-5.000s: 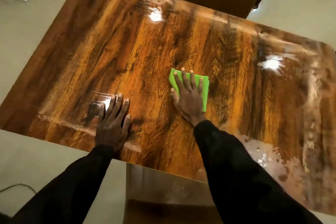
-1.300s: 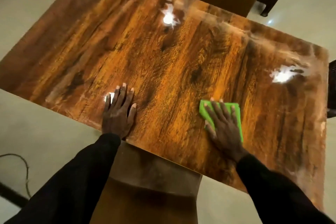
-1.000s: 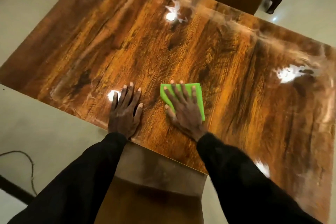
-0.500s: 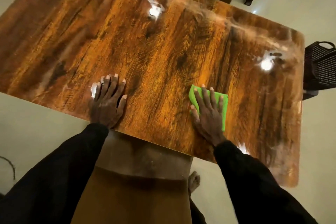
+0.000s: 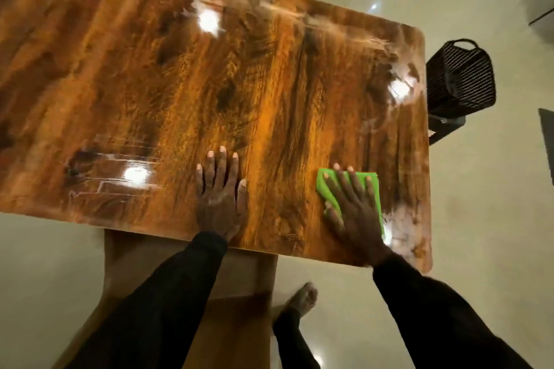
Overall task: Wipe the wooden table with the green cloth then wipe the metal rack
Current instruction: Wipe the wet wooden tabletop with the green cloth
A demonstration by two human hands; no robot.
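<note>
Both hands (image 5: 220, 204) on table (image 5: 269, 84); right one (image 5: 356, 213) atop cloth (image 5: 326, 189).

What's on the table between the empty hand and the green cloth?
Nothing. In the head view, only bare shiny table shows between the left hand and the green cloth.

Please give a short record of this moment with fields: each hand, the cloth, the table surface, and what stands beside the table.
left hand: flat on the wooden table near its front edge, fingers straight
right hand: pressing flat on the green cloth
green cloth: on the table near its right end, partly under the hand
table surface: glossy, with light glare and streaks
beside table: black slatted basket on the floor past the right end
</note>
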